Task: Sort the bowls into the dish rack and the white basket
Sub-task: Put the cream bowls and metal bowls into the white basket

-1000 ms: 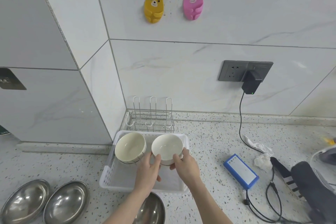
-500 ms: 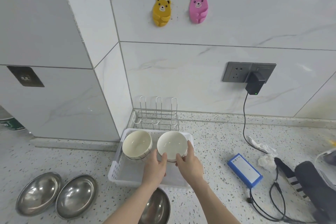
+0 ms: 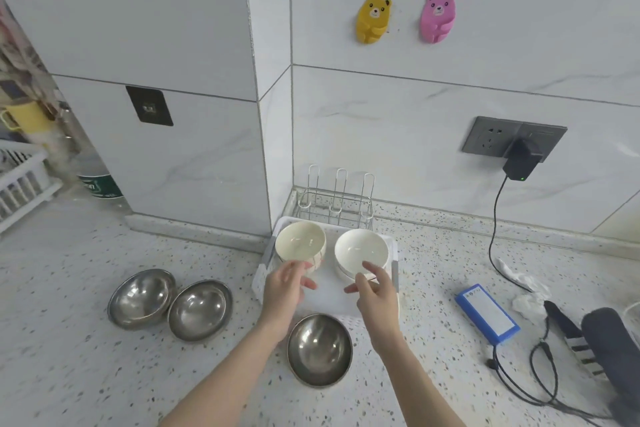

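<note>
The speckled terrazzo worktop (image 3: 86, 305) carries a white plastic basket (image 3: 394, 255) holding two round glazed ceramic bowls, a cream one (image 3: 299, 246) and a white one (image 3: 360, 251), side by side. A chrome wire dish rack (image 3: 337, 199) stands just behind it. Three shiny steel bowls sit near: two (image 3: 142, 298) (image 3: 200, 309) touching at left, one (image 3: 319, 350) before the basket. The left hand (image 3: 284, 291) and right hand (image 3: 375, 293) hover with fingers loosely spread, holding nothing. No writing is readable.

White basket (image 3: 265, 262), cream bowls (image 3: 300, 246), silver steel bowls (image 3: 200, 309).
</note>
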{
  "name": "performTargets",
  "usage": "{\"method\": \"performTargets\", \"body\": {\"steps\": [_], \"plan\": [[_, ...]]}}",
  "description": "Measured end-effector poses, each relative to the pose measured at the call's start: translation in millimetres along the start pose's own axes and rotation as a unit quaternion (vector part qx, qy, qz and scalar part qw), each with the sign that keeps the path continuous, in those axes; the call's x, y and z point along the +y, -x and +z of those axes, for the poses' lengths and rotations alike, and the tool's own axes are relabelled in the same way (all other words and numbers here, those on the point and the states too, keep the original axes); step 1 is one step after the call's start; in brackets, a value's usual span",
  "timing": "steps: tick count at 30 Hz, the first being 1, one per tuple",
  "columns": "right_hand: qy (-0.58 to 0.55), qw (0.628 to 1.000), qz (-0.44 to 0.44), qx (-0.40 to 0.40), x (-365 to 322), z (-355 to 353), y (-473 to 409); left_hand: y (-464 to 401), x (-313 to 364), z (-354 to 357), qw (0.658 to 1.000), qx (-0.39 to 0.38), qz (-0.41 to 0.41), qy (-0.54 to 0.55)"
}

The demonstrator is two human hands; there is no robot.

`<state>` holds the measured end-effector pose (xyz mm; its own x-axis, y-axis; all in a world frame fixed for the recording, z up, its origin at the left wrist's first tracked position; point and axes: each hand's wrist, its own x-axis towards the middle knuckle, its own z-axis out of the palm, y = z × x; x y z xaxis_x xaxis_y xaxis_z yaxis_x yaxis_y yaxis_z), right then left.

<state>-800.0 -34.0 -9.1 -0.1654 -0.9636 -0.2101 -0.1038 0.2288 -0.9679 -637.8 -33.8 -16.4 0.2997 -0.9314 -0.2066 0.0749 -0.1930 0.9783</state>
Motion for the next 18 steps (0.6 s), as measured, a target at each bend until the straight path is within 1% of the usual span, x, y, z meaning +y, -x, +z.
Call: {"method": "performTargets", "body": {"steps": [3, 5, 8, 13, 16, 18], "plan": [[-0.008, 0.999, -0.003, -0.039, -4, 25, 20, 14, 1, -52, 0.999, 0.039, 0.006, 0.030], [-0.004, 0.998, 0.005, -0.060, -4, 46, 34, 20, -1, -90, 0.995, 0.093, 0.008, 0.036], [-0.005, 0.996, 0.033, -0.086, -1, 81, 55, 24, -9, -146, 0.985, 0.158, -0.021, 0.062], [0.021, 0.989, 0.106, -0.102, 15, 139, 84, 24, -33, -227, 0.974, 0.214, -0.072, 0.024], [0.060, 0.980, 0.154, -0.112, 25, 169, 94, 19, -49, -264, 0.961, 0.248, -0.123, -0.001], [0.081, 0.975, 0.179, -0.103, 30, 187, 99, 15, -56, -284, 0.956, 0.255, -0.144, -0.031]]}}
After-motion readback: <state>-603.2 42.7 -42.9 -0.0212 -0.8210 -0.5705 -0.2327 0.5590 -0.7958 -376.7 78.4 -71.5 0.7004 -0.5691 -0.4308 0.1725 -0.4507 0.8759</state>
